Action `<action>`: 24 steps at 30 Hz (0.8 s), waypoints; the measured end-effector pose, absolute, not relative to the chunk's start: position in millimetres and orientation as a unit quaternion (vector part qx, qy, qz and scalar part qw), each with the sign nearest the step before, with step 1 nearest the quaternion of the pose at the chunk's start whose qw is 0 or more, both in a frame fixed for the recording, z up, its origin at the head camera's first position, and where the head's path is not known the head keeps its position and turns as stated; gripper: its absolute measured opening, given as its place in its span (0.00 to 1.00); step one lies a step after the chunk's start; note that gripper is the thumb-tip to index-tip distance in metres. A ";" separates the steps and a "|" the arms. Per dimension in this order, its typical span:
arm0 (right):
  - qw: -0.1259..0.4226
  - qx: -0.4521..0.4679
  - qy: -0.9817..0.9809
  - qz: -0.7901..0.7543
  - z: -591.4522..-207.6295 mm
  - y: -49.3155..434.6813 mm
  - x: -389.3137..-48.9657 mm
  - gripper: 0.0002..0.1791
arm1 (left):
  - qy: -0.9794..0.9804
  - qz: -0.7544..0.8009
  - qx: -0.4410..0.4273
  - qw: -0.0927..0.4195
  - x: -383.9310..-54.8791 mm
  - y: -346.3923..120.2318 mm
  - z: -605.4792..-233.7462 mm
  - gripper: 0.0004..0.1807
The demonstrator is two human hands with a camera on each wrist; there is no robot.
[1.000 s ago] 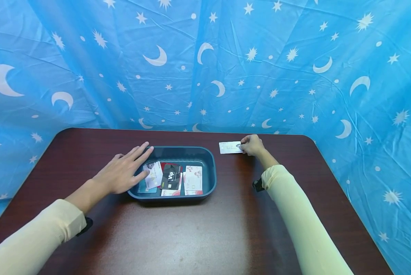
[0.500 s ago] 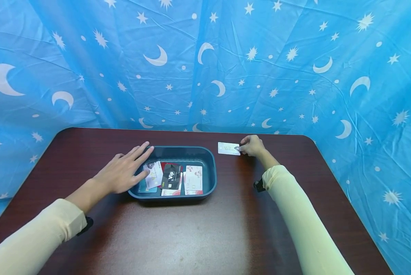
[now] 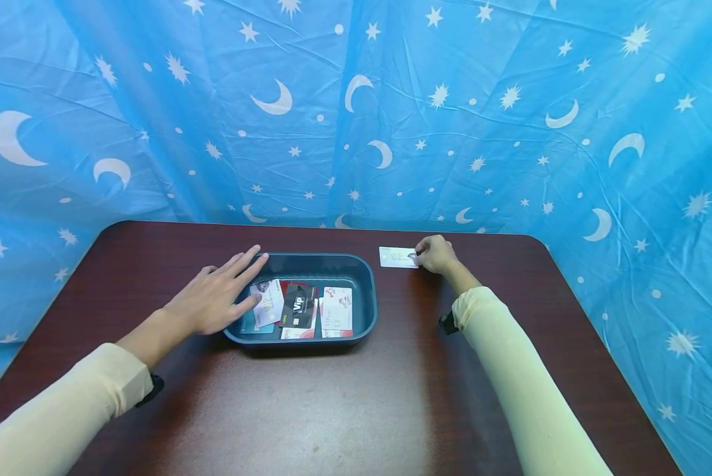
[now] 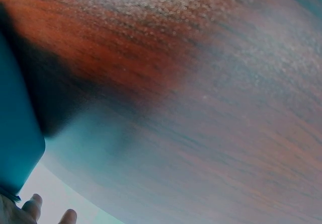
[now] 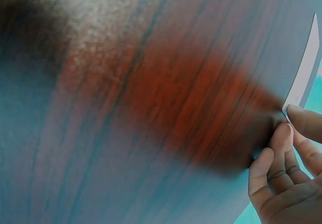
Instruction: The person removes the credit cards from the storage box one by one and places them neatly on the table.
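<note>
My right hand (image 3: pixel 439 255) pinches one end of a white card (image 3: pixel 397 256) between thumb and fingers, near the table's far edge. In the right wrist view the card (image 5: pixel 304 70) juts out past the thumb, close over the wood. A dark blue tray (image 3: pixel 364 297) stands left of it, with several cards lying inside, among them a black "Vip" card (image 3: pixel 298 306) and a white card (image 3: pixel 336 308) at the right. With fingers spread straight, my left hand (image 3: pixel 213 299) rests over the tray's left rim. Only its fingertips show in the left wrist view, beside the tray wall (image 4: pixel 17 123).
A dark brown wooden table (image 3: pixel 344 410) bears everything. Behind it and along the right side hangs a blue curtain (image 3: pixel 421 119) with white moons and stars. Both forearms wear cream sleeves and black wrist straps.
The white card in my right hand has tipped a little and shifted slightly within the pinch. My left hand and the tray stay in place.
</note>
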State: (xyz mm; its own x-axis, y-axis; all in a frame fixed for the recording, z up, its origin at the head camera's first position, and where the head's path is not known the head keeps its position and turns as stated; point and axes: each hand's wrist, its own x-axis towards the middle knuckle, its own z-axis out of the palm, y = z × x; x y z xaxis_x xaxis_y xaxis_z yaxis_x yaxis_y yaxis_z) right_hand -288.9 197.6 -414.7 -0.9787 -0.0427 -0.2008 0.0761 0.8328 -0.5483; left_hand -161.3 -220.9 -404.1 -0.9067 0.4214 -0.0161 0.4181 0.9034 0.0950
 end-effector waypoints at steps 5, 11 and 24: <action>0.111 0.009 0.949 -0.295 -413.7 199.8 -292.1 0.12 | 0.976 0.047 0.214 0.020 -161.9 -219.8 -404.6 0.42; 0.124 -0.014 0.941 -0.313 -401.2 201.8 -294.6 0.13 | 0.975 0.049 0.214 0.020 -162.3 -218.8 -404.9 0.43; 0.243 -0.164 0.852 -0.435 -323.2 169.6 -289.8 0.23 | 0.976 0.051 0.209 0.025 -164.8 -217.6 -403.7 0.43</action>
State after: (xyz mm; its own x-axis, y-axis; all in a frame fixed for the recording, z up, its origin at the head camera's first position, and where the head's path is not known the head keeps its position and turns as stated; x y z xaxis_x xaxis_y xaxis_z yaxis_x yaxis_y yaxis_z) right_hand -289.8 169.6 -323.2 -0.8285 -0.4899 -0.2714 -0.0675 0.5685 -0.8199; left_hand -164.8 -217.6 -403.7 -0.9112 0.4110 -0.0273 0.4059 0.9074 0.1090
